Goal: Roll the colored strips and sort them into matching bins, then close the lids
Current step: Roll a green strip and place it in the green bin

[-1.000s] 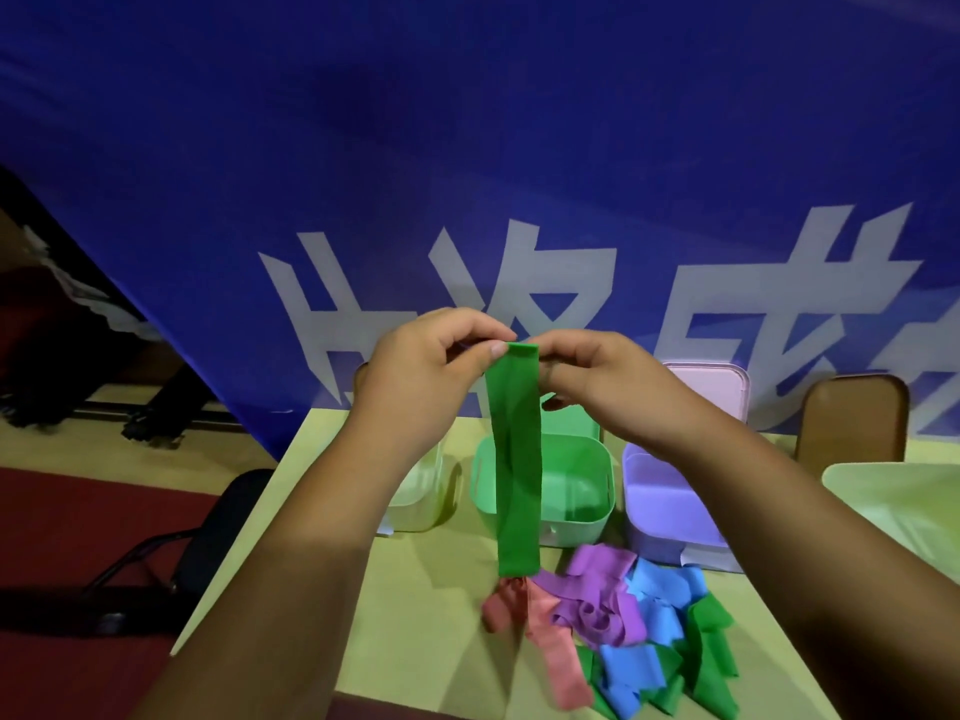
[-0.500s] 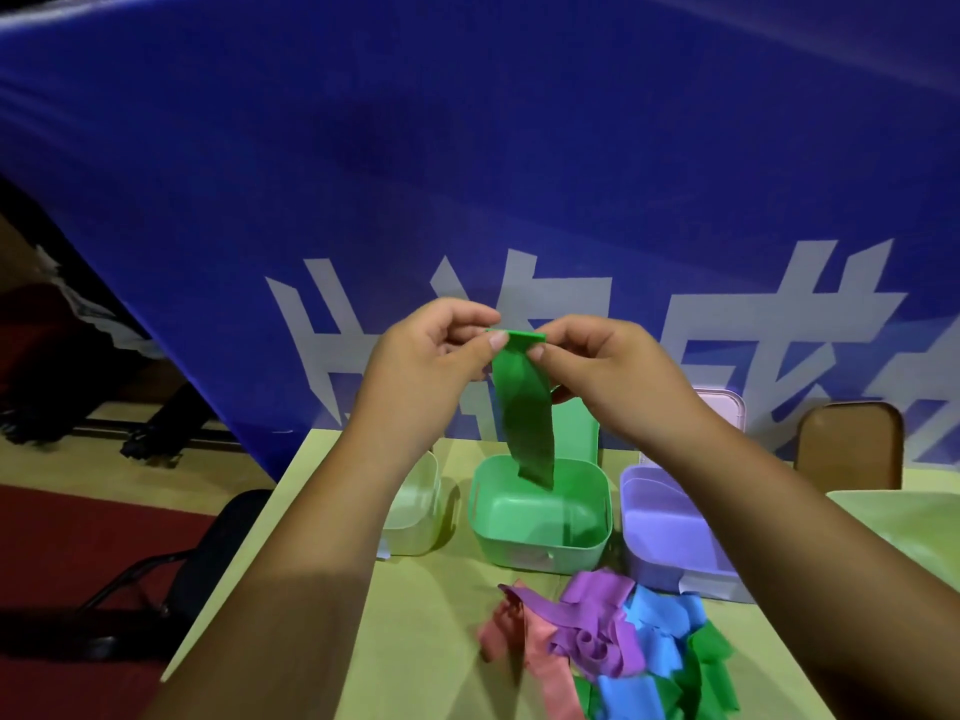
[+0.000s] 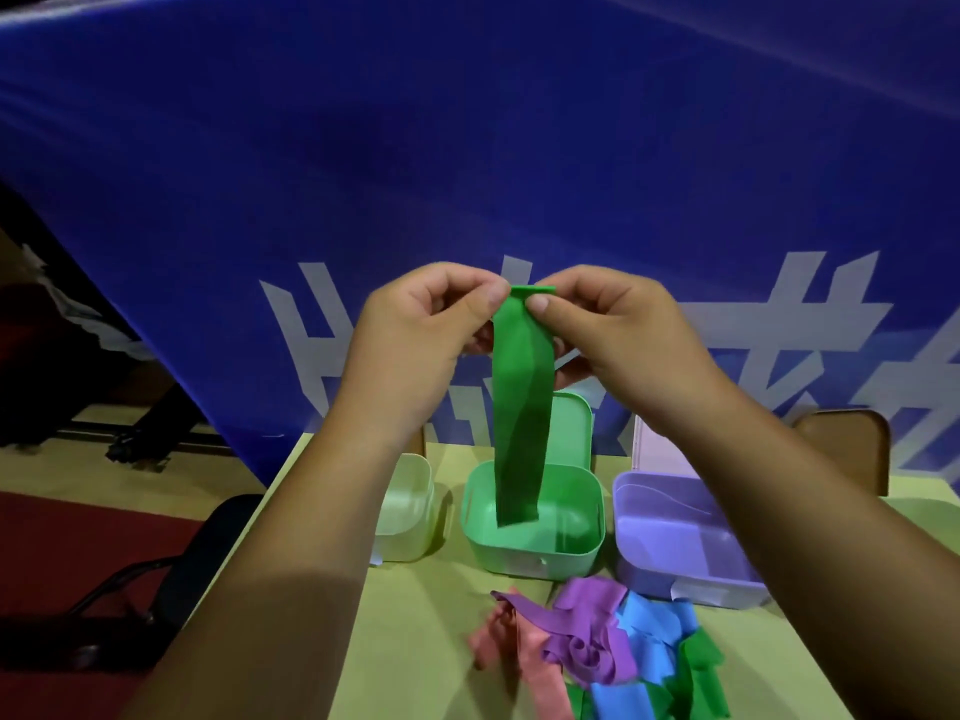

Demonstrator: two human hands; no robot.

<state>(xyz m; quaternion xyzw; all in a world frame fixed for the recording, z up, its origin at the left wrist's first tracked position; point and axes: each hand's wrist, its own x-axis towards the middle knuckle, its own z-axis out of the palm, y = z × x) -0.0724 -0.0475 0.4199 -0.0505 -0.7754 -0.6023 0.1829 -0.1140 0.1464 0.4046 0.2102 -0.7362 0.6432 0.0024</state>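
A person's left hand (image 3: 415, 335) and right hand (image 3: 618, 335) pinch the top edge of a green strip (image 3: 522, 407) between thumbs and forefingers, a small fold showing at the top. A second ago the strip's tail reached the pile of loose strips (image 3: 597, 652) on the surface (image 3: 415, 641). Now it ends in front of the open green bin (image 3: 530, 558), clear of the pile. A pale bin (image 3: 405, 511) and a purple bin (image 3: 670, 553) flank the green bin as before.
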